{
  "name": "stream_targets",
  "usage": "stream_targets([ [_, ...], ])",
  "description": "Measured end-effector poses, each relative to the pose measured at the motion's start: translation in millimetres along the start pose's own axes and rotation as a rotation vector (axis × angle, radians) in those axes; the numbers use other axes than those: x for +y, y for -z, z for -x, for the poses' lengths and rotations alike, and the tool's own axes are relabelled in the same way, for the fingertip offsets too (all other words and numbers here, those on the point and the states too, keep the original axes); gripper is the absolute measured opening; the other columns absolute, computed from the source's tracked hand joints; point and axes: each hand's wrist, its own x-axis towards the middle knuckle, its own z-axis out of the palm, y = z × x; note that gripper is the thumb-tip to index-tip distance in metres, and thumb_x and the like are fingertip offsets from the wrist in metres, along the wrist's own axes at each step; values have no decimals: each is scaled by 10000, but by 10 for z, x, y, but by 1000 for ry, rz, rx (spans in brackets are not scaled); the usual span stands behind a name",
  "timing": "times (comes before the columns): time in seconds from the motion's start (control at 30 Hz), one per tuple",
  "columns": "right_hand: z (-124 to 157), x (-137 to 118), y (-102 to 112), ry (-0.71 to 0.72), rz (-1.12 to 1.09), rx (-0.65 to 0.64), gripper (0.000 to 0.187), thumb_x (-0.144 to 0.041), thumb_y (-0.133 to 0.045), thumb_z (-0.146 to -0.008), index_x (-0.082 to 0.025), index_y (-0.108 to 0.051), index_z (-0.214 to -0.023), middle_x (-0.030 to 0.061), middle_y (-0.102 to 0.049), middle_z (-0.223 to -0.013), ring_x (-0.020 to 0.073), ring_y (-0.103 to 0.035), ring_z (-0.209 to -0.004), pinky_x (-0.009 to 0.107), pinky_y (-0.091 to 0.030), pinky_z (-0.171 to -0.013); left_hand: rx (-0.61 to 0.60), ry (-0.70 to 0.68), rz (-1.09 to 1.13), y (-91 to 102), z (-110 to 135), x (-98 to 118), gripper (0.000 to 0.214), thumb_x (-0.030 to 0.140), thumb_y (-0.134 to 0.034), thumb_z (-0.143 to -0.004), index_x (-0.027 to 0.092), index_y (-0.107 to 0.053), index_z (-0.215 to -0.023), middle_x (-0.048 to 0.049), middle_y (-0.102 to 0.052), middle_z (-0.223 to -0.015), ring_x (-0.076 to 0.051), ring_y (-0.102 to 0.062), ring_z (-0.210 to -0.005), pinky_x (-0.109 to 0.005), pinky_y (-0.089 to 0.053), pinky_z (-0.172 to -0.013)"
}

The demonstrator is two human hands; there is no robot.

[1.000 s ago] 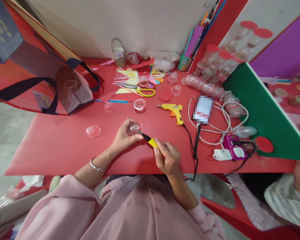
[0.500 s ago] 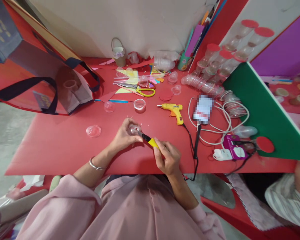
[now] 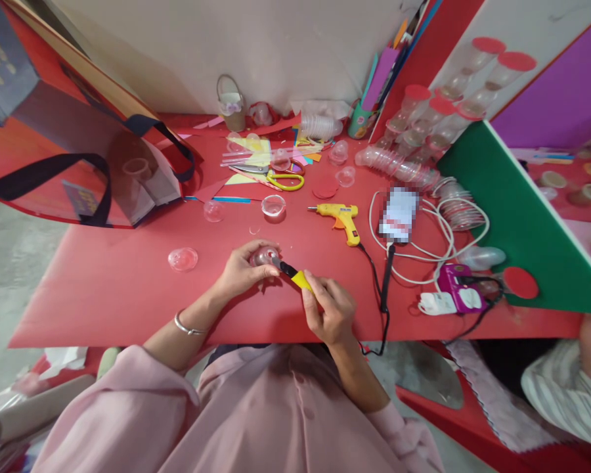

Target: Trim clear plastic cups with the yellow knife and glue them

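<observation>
My left hand (image 3: 246, 270) is closed around a clear plastic dome lid (image 3: 261, 255) just above the red table. A small hole shows in the lid's top. My right hand (image 3: 329, 305) grips the yellow handle of a utility knife (image 3: 298, 276). The knife's tip meets the lid near that hole. Left of my hands lies another clear dome lid (image 3: 182, 259). Beyond them stands a clear plastic cup (image 3: 274, 207). A yellow glue gun (image 3: 342, 218) rests on its side to the right, its black cord running toward the table's front edge.
Scissors (image 3: 283, 179), straws and paper scraps lie toward the wall. A phone (image 3: 400, 213) with coiled white cable and a purple power strip (image 3: 460, 289) sit right, beside a green board (image 3: 526, 223). A large red bag (image 3: 123, 190) stands left. Another person's striped sleeve (image 3: 564, 387) shows at lower right.
The lid has turned slightly in my left hand, and its hole has shifted a little to the right. A thin curled shaving now shows on the table beyond my left hand.
</observation>
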Motion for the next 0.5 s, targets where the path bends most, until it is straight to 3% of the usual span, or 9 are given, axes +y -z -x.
stream_targets([
  [0.3, 5, -6, 13, 16, 8, -20, 440, -225, -617, -1006, -232, -667, -1443, 84, -787, -1022, 192, -737, -880, 318, -578, -801, -72, 36, 8, -2, 45, 57, 505, 415, -964, -735, 166, -630, -1020, -28, -745, -832, -93, -596, -423, -219, -523, -368],
  [0.5, -3, -9, 15, 16, 0, 0, 451, -223, -619, -1006, -233, -660, -1455, 88, -788, -1034, 197, -739, -889, 322, -586, -806, -54, 35, 25, -12, 42, 63, 496, 411, -970, -722, 162, -660, -1017, -44, -753, -889, -88, -588, -431, -229, -518, -361],
])
